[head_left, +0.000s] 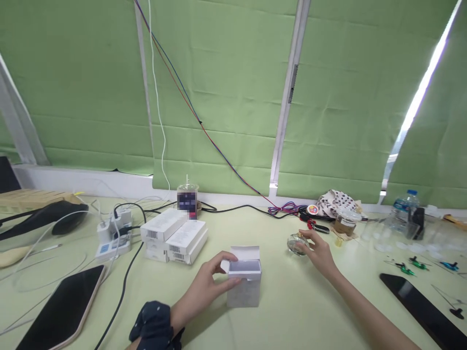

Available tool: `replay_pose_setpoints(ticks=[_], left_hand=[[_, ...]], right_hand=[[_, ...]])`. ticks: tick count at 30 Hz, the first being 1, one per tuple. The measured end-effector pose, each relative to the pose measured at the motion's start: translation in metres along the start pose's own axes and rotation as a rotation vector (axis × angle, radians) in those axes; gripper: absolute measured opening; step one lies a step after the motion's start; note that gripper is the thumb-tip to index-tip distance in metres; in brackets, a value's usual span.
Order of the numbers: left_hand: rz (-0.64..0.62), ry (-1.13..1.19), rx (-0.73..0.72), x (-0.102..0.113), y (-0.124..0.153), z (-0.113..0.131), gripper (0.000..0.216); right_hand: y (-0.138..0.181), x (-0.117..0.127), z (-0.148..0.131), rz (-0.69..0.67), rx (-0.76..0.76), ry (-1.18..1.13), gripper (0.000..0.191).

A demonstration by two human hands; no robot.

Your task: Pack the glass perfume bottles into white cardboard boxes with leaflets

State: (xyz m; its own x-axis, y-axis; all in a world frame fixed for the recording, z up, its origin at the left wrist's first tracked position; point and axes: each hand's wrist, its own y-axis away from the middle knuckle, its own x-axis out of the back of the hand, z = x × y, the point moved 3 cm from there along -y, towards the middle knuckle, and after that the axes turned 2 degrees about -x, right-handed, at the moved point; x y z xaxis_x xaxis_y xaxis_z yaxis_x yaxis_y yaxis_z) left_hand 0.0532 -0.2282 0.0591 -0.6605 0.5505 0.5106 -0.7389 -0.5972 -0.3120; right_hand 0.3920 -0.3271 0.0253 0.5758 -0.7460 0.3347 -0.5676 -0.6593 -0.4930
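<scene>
left hand (204, 287): curled round the left side of the box (243, 279), thumb on its top edge, so it's gripping it. dark scrunchie (155, 324) on that wrist.
box: one small white carton, lid flap open and standing up at the back, sitting upright on the table (292, 311) pretty much dead centre.
right hand (319, 250): fingers cupped round the bottle (297, 244), pinching it from the right side.
bottle: one small round glass thing, on the table, right of the box and a bit further back, not touching it.
white boxes (175, 236): looks like three or four long flat ones stacked left of the carton, hard to count exactly.
cup (187, 198): one clear plastic cup with a straw, just behind that stack.
power strip (113, 233): one, with a few chargers plugged in, further left.
tablets: two dark screens, one (62, 308) near left, one (423, 304) near right.
water bottle (403, 206): one, far right by the blinds.
</scene>
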Motion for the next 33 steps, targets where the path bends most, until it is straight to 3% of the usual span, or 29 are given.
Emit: replay_pose_setpoints(ticks=[9, 15, 25, 30, 33], left_hand=[[0.125, -0.098, -0.061, 0.004, -0.001, -0.004, 0.032], [0.198, -0.114, -0.069, 0.009, -0.006, -0.014, 0.037], [0.194, -0.094, -0.051, 0.011, -0.01, -0.007, 0.037], [0.205, -0.107, -0.044, 0.012, -0.01, -0.006, 0.037], [0.205, -0.109, -0.036, 0.012, -0.011, -0.006, 0.038]], right_hand=[[0.08, -0.024, -0.045, -0.23, -0.011, -0.241, 0.028], [0.106, -0.038, -0.068, -0.357, 0.013, -0.274, 0.02], [0.11, -0.042, -0.067, -0.311, 0.017, -0.291, 0.025], [0.1, -0.037, -0.06, -0.322, 0.082, -0.298, 0.051], [0.065, -0.016, -0.03, -0.117, 0.076, -0.108, 0.034]])
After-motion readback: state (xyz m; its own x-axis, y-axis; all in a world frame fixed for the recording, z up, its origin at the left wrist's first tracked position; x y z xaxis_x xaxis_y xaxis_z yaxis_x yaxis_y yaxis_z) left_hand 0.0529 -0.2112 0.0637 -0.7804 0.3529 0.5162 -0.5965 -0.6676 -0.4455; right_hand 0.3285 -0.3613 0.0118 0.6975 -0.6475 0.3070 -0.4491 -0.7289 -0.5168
